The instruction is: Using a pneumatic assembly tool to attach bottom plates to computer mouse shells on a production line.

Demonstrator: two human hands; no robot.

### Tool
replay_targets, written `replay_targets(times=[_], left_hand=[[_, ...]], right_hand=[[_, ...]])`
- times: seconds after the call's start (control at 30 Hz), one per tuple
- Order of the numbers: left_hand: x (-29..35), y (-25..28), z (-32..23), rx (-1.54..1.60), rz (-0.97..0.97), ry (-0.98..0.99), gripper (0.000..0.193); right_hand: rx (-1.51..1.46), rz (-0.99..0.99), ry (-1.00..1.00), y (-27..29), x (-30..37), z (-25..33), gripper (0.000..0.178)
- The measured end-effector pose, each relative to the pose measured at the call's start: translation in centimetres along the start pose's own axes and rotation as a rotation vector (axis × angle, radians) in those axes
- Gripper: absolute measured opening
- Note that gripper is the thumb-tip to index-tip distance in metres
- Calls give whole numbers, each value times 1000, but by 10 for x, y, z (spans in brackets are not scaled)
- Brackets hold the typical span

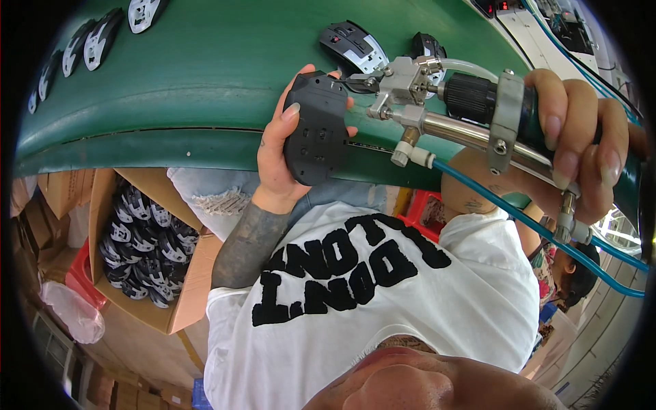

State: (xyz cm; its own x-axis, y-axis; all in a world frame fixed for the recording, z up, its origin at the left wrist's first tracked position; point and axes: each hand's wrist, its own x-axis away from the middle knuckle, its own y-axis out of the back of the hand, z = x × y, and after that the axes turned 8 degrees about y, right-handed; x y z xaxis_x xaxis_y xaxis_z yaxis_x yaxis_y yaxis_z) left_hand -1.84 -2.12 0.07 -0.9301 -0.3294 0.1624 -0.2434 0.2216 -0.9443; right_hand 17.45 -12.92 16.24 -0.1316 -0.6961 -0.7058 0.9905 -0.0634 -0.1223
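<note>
One black plastic mouse shell [316, 130]: sat in my left hand [277, 158], over green work surface [205, 82] edge
Shell handling: seemed light, stiff, slick; best held by sides
Right hand [581, 133]: gripped silver-and-black metal tool [456, 128]

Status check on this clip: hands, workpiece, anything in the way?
Left hand gripping black mouse shell. Right hand holding metal hose-fed tool. Tool near shell; contact unclear. Blue hose clear of shell.

Left fingers [352, 131] partly hidden behind black shell [316, 130]
</note>
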Motion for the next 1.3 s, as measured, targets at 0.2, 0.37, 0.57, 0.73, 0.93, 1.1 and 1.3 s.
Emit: replay_targets(times=[0.2, 0.37, 0.57, 0.73, 0.93, 1.1, 1.3], left_hand=[[2, -13, -14, -209, -196, -39, 61], [-1, -22, -51, -2181, -504, -731, 51], [6, -23, -48, -1916, -109, -821, 36], [4, -18, -42, -1825, -69, -864, 14], [2, -9, -51, -1652, 174, -762, 20], [9, -19, -56, -1907, -135, -853, 56], [-4, -8, -44, -2147, -445, -542, 60]], right_hand=[[119, -75, 18, -13, -9, -12, 8], [44, -86, 107, -6, -7, 3, 19], [175, -272, 175, -34, 16, -9, 26], [192, -322, 243, -46, 9, -6, 38], [11, -232, 251, -28, 11, -3, 38], [86, -185, 183, -17, 19, 8, 25], [106, -47, 120, 16, 19, 10, 23]])
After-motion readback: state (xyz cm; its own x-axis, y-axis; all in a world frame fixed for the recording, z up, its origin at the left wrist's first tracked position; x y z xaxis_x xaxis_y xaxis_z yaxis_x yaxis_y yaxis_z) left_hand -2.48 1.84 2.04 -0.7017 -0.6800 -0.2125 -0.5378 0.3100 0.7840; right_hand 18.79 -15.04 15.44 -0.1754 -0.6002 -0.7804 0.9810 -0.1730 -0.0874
